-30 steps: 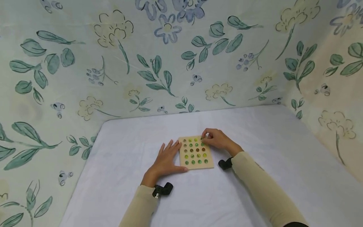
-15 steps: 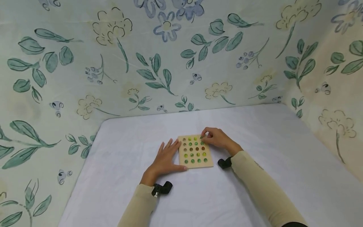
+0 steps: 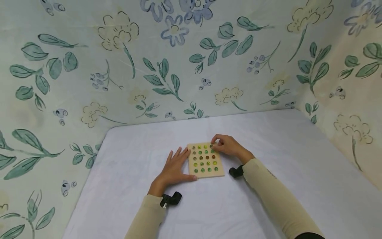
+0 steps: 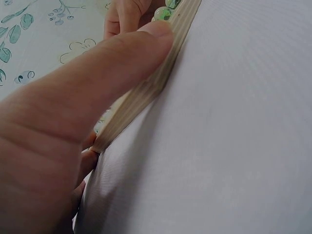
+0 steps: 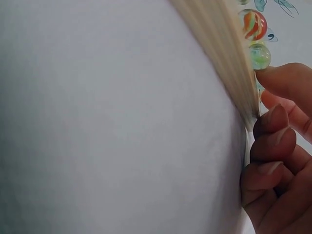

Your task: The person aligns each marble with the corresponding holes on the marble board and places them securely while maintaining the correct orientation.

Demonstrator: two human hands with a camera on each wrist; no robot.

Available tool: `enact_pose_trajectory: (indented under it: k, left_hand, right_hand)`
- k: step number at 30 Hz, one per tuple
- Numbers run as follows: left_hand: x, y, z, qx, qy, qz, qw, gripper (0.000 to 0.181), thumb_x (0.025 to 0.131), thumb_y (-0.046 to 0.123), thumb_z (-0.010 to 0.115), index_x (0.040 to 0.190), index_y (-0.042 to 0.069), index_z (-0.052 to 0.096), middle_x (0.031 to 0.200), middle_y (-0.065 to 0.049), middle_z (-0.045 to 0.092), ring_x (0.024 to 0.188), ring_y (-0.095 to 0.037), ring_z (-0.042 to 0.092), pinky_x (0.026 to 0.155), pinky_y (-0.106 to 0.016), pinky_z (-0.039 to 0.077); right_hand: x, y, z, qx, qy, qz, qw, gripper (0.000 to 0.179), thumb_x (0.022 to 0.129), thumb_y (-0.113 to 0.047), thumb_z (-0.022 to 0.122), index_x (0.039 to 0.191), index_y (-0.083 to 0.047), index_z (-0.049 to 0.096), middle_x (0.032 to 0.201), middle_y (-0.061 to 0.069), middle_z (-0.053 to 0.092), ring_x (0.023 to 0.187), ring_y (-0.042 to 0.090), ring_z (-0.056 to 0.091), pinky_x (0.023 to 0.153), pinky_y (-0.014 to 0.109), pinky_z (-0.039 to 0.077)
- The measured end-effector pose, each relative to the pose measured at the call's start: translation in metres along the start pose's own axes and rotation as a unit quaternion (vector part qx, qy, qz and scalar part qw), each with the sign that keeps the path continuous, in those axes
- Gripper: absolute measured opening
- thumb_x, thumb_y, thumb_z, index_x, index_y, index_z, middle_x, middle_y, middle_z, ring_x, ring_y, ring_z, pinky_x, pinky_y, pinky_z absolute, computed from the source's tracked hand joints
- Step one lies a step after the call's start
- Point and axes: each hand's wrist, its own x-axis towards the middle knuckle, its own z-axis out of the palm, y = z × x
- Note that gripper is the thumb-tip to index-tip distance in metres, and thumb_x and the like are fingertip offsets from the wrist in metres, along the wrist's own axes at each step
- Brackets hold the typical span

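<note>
A square wooden board point(image 3: 206, 175) with rows of glass marbles lies on the table. My left hand point(image 3: 173, 171) rests against its left side, fingers spread, thumb along the near edge. In the left wrist view that thumb touches the board's side, close to a green marble point(image 4: 162, 13). At the far right corner, my right hand point(image 3: 229, 146) pinches a marble point(image 3: 211, 146) between thumb and forefinger, at its place on the board. The right wrist view shows the thumb beside a green marble point(image 5: 260, 56) and a red-orange marble point(image 5: 254, 24); the pinched one is mostly hidden there.
A white cloth point(image 3: 143, 146) covers the table around the board. Behind and to the sides hangs a floral curtain point(image 3: 179, 66). A small black camera is strapped on each wrist, the left camera point(image 3: 170, 199) and the right camera point(image 3: 236, 172).
Both hands and the board stay almost where they were. Only the head view shifts slightly.
</note>
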Motion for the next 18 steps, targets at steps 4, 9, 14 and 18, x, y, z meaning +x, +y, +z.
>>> enact_pose_trajectory:
  k: [4,9,14,18]
  left_hand:
    - [0.001,-0.001,0.002,0.001,-0.002,-0.003,1.0000,0.115,0.066,0.078,0.064,0.155,0.020,0.021,0.160,0.004,0.017,0.148,-0.019,0.002,0.118,-0.044,-0.007]
    - [0.001,-0.002,0.003,-0.004,-0.011,-0.009,0.9999,0.115,0.066,0.079,0.064,0.155,0.022,0.020,0.160,0.006,0.015,0.148,-0.018,0.000,0.118,-0.044,-0.008]
    - [0.003,-0.001,0.005,-0.006,-0.006,-0.008,0.9999,0.115,0.066,0.079,0.064,0.155,0.022,0.020,0.160,0.007,0.015,0.148,-0.016,0.000,0.118,-0.044,-0.008]
    - [0.005,0.000,0.007,-0.012,-0.008,-0.002,0.9999,0.114,0.067,0.078,0.064,0.156,0.022,0.019,0.160,0.007,0.015,0.148,-0.016,0.000,0.118,-0.044,-0.008]
  right_hand:
    - [0.001,0.002,0.001,0.006,-0.006,0.004,1.0000,0.020,0.088,-0.023,0.071,0.105,-0.016,0.064,0.073,0.003,0.055,0.064,0.018,0.049,0.056,0.028,0.041]
    - [0.002,0.005,0.003,0.003,-0.010,0.014,0.9998,0.021,0.088,-0.026,0.071,0.106,-0.018,0.064,0.073,0.003,0.055,0.065,0.017,0.049,0.056,0.027,0.041]
    - [-0.001,0.004,-0.001,0.003,-0.010,0.013,0.9999,0.023,0.087,-0.025,0.071,0.108,-0.017,0.065,0.075,0.004,0.056,0.066,0.019,0.050,0.058,0.029,0.041]
    - [-0.004,0.005,-0.009,0.024,-0.019,0.029,0.9991,0.025,0.088,-0.028,0.070,0.112,-0.019,0.066,0.076,0.004,0.057,0.068,0.019,0.050,0.059,0.028,0.042]
